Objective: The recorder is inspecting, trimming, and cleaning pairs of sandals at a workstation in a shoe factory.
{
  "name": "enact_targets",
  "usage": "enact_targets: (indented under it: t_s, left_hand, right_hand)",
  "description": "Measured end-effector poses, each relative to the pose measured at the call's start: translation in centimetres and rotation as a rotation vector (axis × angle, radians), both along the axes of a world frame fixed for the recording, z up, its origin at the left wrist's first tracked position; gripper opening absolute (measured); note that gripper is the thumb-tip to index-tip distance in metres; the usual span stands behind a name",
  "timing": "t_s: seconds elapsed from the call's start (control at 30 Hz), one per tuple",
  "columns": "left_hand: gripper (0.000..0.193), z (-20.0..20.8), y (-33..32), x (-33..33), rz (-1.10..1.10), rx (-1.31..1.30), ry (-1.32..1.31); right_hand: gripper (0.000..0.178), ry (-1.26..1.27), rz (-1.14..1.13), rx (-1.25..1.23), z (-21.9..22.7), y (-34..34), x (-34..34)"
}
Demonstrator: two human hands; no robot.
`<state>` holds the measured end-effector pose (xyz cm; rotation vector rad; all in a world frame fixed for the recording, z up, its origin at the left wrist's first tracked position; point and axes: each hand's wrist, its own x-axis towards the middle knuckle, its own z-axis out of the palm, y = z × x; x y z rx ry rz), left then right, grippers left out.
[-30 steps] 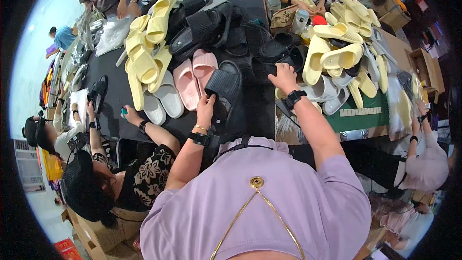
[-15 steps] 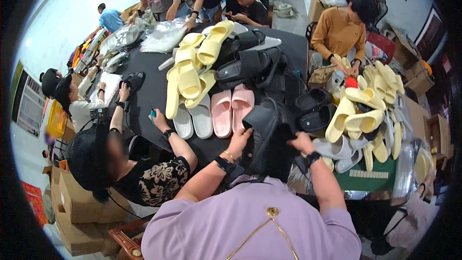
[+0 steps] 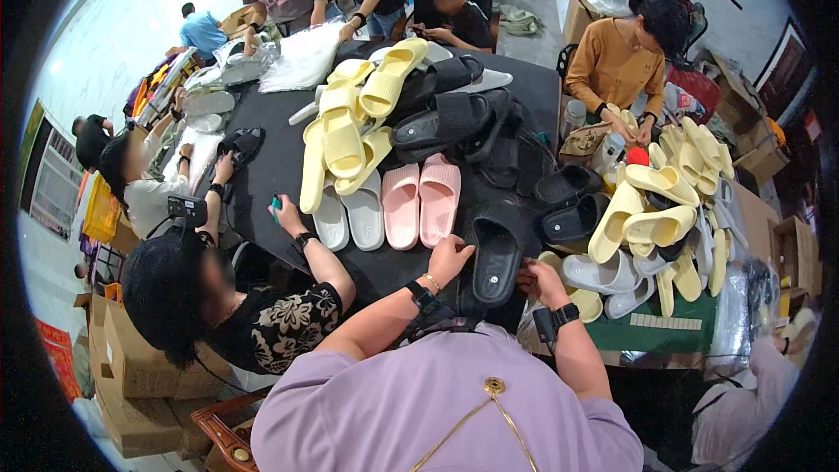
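A black slide slipper [image 3: 496, 273] lies in front of me at the near table edge, its insole facing up and its heel toward me. My left hand [image 3: 449, 264] has its fingers closed at the slipper's left edge. At the opposite edge, the bent fingers of my right hand [image 3: 545, 287] grip the slipper's side; their tips are partly hidden. Just left of it stand a pair of pink slides [image 3: 421, 205] and a pair of light grey slides [image 3: 350, 217], toes away from me.
Yellow slides [image 3: 341, 135] and black slides [image 3: 441, 125] are heaped beyond the pairs. Another mixed pile [image 3: 651, 210] covers the green mat [image 3: 673, 332] at right. A co-worker's hand [image 3: 287, 214] with a green-handled tool is at left. Another person [image 3: 616, 65] handles slides at far right.
The black slipper, tilted up before, now lies lower and flatter with its insole showing. Both my hands have shifted slightly, the left one to the right. My right hand has come down beside the slipper.
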<state>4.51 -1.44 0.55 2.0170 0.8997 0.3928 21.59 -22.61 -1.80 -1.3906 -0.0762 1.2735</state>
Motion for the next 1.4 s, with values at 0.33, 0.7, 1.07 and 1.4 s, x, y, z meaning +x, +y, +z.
enact_targets:
  t_s: [0.33,0.7,1.07,1.4]
  left_hand:
    - [0.048,-1.2,-1.4,-0.6,-0.052,0.139,0.184]
    - [0.041,-2.6,0.2,-0.1,-0.076,0.23,0.235]
    - [0.044,-1.0,0.6,-2.8,-0.067,0.248,0.253]
    - [0.053,-1.5,1.5,-3.0,-0.149,0.238,0.215]
  right_hand:
    - [0.061,-0.281,-0.073,0.015,3.6,2.8,-2.5]
    - [0.055,-0.766,-0.206,0.091,-3.2,1.7,0.6]
    - [0.058,-0.987,0.144,-0.262,0.4,-2.3,-3.6]
    - [0.05,-0.831,0.083,-0.336,0.7,-4.4,-3.2]
